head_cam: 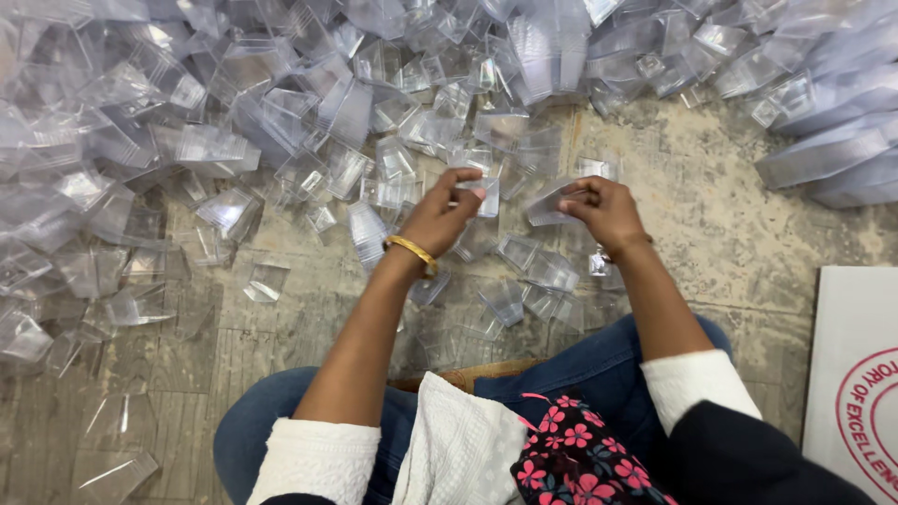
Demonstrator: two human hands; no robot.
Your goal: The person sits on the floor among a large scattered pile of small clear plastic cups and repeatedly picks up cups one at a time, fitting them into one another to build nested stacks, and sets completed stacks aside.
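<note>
Head view: holding two small clear plastic pieces up over the floor (pixel 730 215).

Left hand (pixel 440 217) pinching one clear piece (pixel 485 194) in a clenched grip; right hand (pixel 606 211) grasping a second clear piece (pixel 552 203) just beside it. Probably best keeping both edges squared and fingertips at the rims, working above the scattered pile of clear pieces (pixel 281 103); white box (pixel 856 374) lying at right.

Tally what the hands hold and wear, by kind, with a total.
Clear plastic pieces held: 2, one in the left hand at, one in the right hand at
Gold bangle: 1
Total: 3
</note>
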